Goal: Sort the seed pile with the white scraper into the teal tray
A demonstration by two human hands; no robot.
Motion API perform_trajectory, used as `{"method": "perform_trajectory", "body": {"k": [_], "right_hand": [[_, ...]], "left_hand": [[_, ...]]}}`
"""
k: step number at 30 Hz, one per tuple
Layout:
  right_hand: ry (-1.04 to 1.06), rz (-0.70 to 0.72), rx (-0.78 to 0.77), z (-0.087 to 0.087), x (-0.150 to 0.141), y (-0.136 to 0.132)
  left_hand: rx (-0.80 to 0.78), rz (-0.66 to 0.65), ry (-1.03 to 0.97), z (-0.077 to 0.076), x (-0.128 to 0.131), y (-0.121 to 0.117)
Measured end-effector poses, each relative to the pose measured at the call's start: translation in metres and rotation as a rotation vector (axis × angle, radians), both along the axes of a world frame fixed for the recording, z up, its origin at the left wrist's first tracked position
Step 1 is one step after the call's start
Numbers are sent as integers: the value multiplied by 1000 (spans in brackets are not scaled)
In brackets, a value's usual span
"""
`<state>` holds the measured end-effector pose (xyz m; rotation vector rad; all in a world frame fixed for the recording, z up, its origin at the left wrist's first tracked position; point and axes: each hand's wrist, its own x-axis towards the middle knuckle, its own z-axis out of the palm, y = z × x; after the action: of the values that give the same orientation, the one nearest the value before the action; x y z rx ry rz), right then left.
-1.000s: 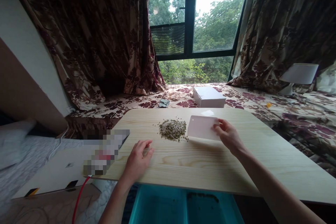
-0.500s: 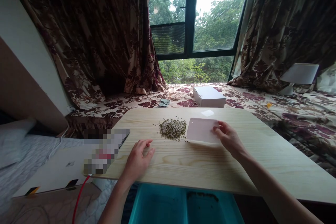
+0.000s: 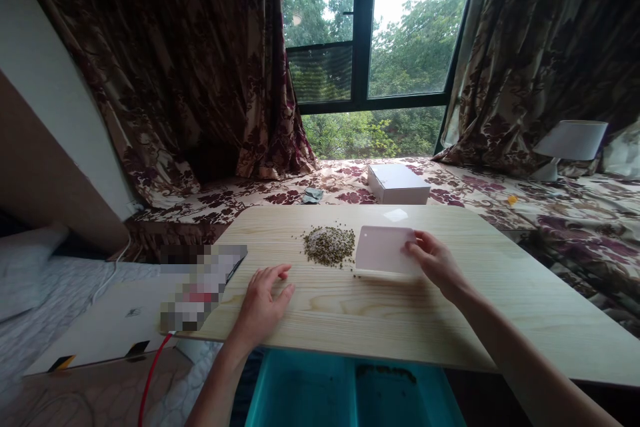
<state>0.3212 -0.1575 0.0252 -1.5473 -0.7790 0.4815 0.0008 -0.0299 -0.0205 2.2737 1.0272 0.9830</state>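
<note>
My right hand (image 3: 434, 261) pinches the right edge of a white plastic scraper (image 3: 384, 250), a flat sheet with a small hole in its upper left corner. The scraper's left edge is beside a pile of small green beans mixed with white grains (image 3: 329, 245) on the wooden table (image 3: 320, 310). A few loose beans lie by the scraper's lower left corner. My left hand (image 3: 265, 300) rests on the table to the left of and nearer than the pile, fingers loosely spread and holding nothing.
A turquoise two-part bin (image 3: 305, 390) sits below the table's near edge, with dark bits in its right compartment. On the left lie a blurred-out object (image 3: 205, 287) and a red cable (image 3: 151, 373). A white box (image 3: 400, 183) and a lamp (image 3: 573, 140) stand beyond the table.
The scraper and my right hand stay almost in place. Loose beans at the scraper's lower left corner have shifted slightly. My left hand has hardly moved.
</note>
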Motion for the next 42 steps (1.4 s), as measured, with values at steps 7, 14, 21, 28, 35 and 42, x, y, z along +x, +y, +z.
{"method": "perform_trajectory", "body": {"k": [7,14,21,28,35,42], "right_hand": [[42,65,-17,-2,-8,5],[33,108,-35,-4,-9,9],[51,271,-146,0,-5,3],[38,404,-294,14,-13,-19],[15,476,-359,28,-19,-42],[21,44,-34,15,-6,-17]], "left_hand": [[-7,6,-8,1,0,-1],[6,7,-12,0,1,1],[-18,14,-3,0,0,1],[3,19,0,0,1,0],[3,20,-9,0,1,0],[59,10,-27,-1,1,2]]}}
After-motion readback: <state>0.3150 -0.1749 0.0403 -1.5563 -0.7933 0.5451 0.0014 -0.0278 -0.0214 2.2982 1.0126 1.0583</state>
